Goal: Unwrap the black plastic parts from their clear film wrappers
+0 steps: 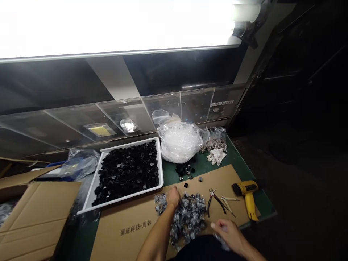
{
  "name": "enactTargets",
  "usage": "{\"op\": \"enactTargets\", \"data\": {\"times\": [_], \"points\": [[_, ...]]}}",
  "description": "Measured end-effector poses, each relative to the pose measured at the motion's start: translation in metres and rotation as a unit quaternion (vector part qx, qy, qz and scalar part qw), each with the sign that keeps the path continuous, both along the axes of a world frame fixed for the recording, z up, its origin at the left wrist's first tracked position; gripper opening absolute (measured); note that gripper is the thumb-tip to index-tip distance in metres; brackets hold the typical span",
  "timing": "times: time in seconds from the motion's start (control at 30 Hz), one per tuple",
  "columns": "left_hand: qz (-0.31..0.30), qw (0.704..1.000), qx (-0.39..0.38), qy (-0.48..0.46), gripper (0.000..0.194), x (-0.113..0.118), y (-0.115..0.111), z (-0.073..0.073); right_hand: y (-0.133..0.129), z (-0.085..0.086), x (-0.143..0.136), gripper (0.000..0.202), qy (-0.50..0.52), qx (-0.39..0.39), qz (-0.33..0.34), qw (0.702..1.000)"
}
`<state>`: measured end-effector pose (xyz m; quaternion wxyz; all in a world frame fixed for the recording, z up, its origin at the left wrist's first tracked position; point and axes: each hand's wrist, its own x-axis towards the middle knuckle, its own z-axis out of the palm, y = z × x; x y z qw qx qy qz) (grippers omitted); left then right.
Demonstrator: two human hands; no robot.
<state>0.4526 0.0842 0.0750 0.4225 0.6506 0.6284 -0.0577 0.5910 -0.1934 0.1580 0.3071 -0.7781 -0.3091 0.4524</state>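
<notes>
My left hand reaches to the upper left part of a pile of small dark parts in clear plastic bags. Its fingers are curled down, and what they hold, if anything, is hidden. Near the front edge, right of the pile, my right hand is closed with thumb and fingers drawn together. A pale glint shows between them, too small to name. Crumpled clear plastic lies just below that hand. Beyond my left hand, a loose black part and a small part with metal rest on the cardboard sheet.
A white tray of black parts stands at left, beside an open carton. Behind are a large bag of white material, bags of metal pieces and a glove. Cutters, cream-handled tool and yellow heat gun lie right.
</notes>
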Motion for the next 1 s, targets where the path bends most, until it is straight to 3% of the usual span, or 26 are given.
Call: {"op": "enactTargets", "data": {"times": [0.2, 0.3, 0.37, 0.47, 0.6, 0.7, 0.8, 1.0], "points": [[0.061, 0.99, -0.04, -0.123, 0.021, -0.003, -0.003, 0.01, 0.021, 0.021, 0.0, 0.01, -0.06, -0.018, 0.005, 0.998], [0.126, 0.963, -0.103, -0.215, 0.025, -0.011, -0.025, 0.028, 0.043, 0.032, -0.001, 0.017, -0.076, 0.014, 0.003, 0.997], [0.206, 0.906, -0.188, -0.319, 0.027, -0.02, -0.046, 0.045, 0.06, 0.038, -0.004, 0.023, -0.078, 0.047, 0.012, 0.996], [0.309, 0.78, -0.307, -0.449, 0.032, -0.031, -0.079, 0.073, 0.082, 0.044, -0.013, 0.034, -0.072, 0.109, 0.033, 0.991], [0.345, 0.718, -0.349, -0.493, 0.026, -0.039, -0.114, 0.099, 0.094, 0.045, -0.022, 0.022, -0.067, 0.16, 0.09, 0.981], [0.353, 0.705, -0.357, -0.501, 0.023, -0.043, -0.125, 0.104, 0.088, 0.045, -0.019, 0.017, -0.067, 0.169, 0.135, 0.974], [0.344, 0.71, -0.352, -0.504, 0.021, -0.05, -0.125, 0.104, 0.076, 0.046, -0.01, 0.022, -0.065, 0.166, 0.173, 0.969], [0.335, 0.767, -0.301, -0.456, 0.022, -0.056, -0.12, 0.098, 0.059, 0.055, 0.004, 0.027, -0.062, 0.146, 0.183, 0.97]]}}
